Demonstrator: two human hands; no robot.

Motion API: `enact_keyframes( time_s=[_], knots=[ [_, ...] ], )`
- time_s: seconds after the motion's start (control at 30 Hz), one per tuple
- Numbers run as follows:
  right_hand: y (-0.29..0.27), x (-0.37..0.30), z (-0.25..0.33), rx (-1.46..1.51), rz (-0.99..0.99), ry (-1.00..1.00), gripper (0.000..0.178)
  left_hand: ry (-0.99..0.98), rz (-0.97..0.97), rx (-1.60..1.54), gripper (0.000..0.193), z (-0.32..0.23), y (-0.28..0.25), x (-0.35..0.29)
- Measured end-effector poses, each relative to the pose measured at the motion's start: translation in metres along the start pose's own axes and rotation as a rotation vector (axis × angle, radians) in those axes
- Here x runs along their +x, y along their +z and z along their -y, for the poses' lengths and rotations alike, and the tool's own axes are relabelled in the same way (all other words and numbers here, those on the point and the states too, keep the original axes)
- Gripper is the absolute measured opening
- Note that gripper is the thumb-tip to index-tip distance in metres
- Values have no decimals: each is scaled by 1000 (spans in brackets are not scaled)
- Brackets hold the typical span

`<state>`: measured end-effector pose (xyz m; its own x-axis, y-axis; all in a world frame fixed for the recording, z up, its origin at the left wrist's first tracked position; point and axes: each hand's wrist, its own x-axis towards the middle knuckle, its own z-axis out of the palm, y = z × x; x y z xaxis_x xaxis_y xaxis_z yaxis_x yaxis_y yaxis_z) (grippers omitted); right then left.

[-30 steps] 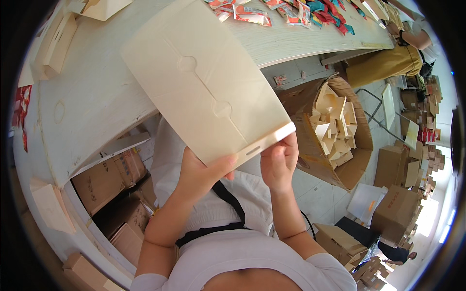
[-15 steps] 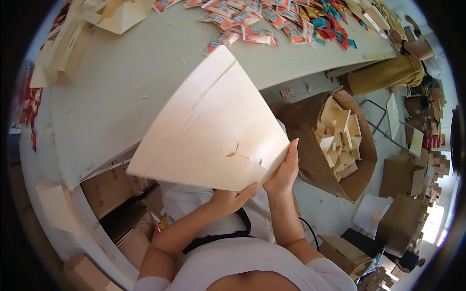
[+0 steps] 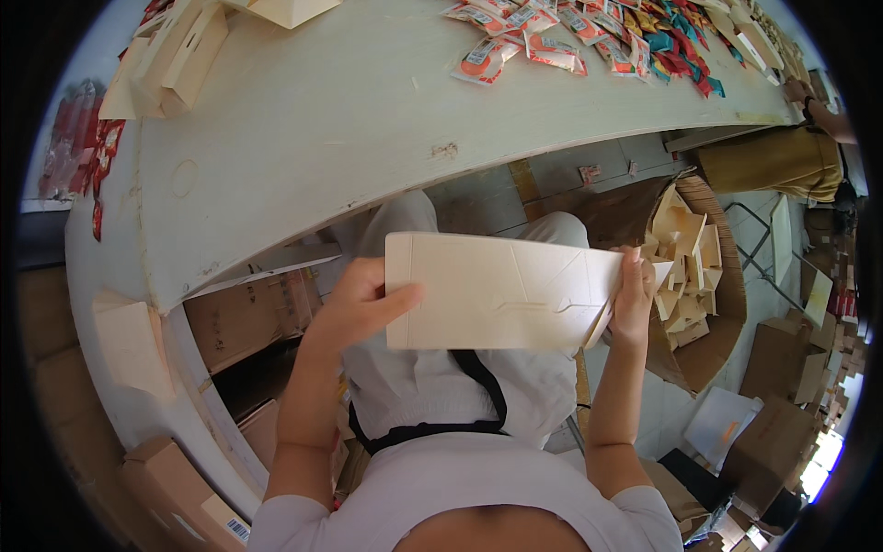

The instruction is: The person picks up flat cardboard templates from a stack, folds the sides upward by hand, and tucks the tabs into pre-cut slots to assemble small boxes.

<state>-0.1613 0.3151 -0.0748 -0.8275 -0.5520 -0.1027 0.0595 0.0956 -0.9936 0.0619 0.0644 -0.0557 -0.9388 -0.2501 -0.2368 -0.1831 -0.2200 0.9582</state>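
Between my two hands, above my lap, is a flat cream cardboard box blank (image 3: 497, 285) with scored lines and cut slots. My left hand (image 3: 359, 304) grips its left end, thumb laid over the front face and fingers behind. At the opposite end my right hand (image 3: 635, 294) is closed round the edge, where a folded flap stands out underneath. The fingers behind the card are partly hidden.
Orange-and-white sachets (image 3: 556, 51) and red and teal packets (image 3: 676, 55) lie on the pale table (image 3: 276, 138). Folded cream boxes (image 3: 184, 64) stand at far left. Right of me, a large carton (image 3: 722, 340) holds many cream pieces. Another person's hand (image 3: 798, 90) is at far right.
The cardboard blank has come down toward my lap and now lies level, seen as a narrow rectangle. My left hand has moved to its left end, my right hand outward to the right.
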Motion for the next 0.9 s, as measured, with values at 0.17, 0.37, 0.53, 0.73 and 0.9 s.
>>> enact_keyframes(
  time_s=[0.17, 0.37, 0.53, 0.73, 0.9],
  knots=[
    [23, 3, 25, 529, -61, -66, 72, 42, -192, -251, 19, -8, 17, 4],
    [69, -41, 1, -44, 344, -585, 110, 279, -533, -452, 20, -9, 65, 24],
    [95, -37, 15, -234, 93, -715, 52, 162, -440, -588, 24, 6, 91, 20],
    [89, -38, 4, -42, -29, -609, 27, 40, -139, -723, 27, 6, 84, 21],
    [87, -37, 11, 167, -26, -246, 22, 174, -126, -518, 27, 8, 71, 23]
  ],
)
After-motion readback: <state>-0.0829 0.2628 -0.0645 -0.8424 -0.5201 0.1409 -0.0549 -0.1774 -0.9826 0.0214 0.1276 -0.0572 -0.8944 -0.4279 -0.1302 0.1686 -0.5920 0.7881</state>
